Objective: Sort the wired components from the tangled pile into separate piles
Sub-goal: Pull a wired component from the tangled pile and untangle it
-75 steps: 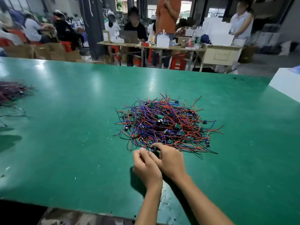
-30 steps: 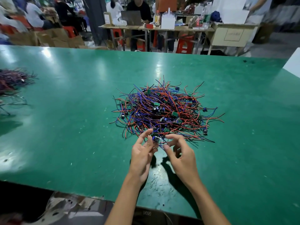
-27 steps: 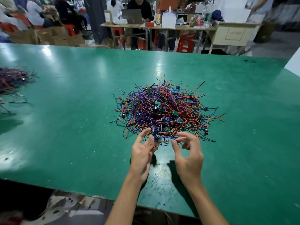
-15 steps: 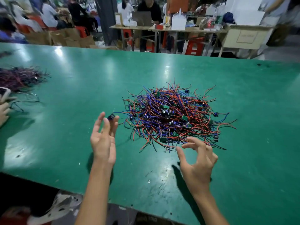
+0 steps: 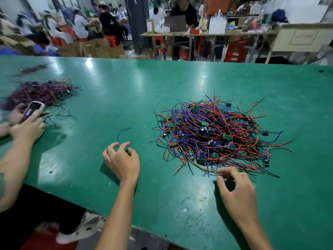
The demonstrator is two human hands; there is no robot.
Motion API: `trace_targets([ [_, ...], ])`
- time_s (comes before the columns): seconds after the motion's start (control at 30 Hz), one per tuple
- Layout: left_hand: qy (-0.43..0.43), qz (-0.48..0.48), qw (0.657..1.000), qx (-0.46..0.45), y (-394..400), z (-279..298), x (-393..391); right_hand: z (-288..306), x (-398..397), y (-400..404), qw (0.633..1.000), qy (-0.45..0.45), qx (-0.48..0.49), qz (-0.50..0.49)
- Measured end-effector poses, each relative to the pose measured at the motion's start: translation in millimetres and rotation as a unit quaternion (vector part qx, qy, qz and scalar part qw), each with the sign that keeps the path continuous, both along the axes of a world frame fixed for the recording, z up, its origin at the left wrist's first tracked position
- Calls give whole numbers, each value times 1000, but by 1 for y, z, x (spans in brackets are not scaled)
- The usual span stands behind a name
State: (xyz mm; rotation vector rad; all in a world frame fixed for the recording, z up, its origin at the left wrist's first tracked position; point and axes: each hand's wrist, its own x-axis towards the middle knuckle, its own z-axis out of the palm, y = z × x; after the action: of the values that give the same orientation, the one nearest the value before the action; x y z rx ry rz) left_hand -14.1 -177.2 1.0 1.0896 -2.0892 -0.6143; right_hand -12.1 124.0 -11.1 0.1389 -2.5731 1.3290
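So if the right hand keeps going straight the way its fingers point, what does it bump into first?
Probably the near edge of the tangled pile. The right hand points its curled fingers up-table at loose red and blue wire ends just ahead; whether they already touch is unclear.

Our two bare forearms reach forward from the lower edge of view, well apart from each other. Our left hand (image 5: 122,160) lies palm down with the wrist bent a little, its fingers (image 5: 111,147) curled toward the thumb; whether the fingertips pinch anything we cannot tell. Our right hand (image 5: 237,191) sits farther right and nearer to us, back of the hand up, thumb and forefinger (image 5: 222,171) drawn close together at the front, the other fingers loosely bent.
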Motion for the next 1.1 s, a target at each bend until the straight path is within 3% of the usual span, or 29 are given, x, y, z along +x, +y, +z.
trace_targets([
  [0.1,-18,-119,988,-98,4,0,-17,1,0,-1,1000,-11,5,4],
  [0.2,-112,-224,963,-94,11,-2,-45,2,0,-1,1000,-17,14,13],
  [0.4,-250,-183,946,-91,22,1,-66,1,-1,1,1000,-28,-9,5],
  [0.63,-157,-181,969,61,22,3,-72,3,-2,0,999,-49,-13,11],
  [0.73,-133,-199,961,138,19,14,-95,5,0,0,999,-39,-26,4],
  [0.83,-123,-291,934,168,22,17,-113,6,0,2,998,-34,-50,-22],
  [0.9,-144,-345,914,160,30,13,-120,6,-2,2,997,-40,-58,-25],
  [1.1,-173,-345,920,59,57,2,-131,5,-4,1,996,-56,-59,-23],
])
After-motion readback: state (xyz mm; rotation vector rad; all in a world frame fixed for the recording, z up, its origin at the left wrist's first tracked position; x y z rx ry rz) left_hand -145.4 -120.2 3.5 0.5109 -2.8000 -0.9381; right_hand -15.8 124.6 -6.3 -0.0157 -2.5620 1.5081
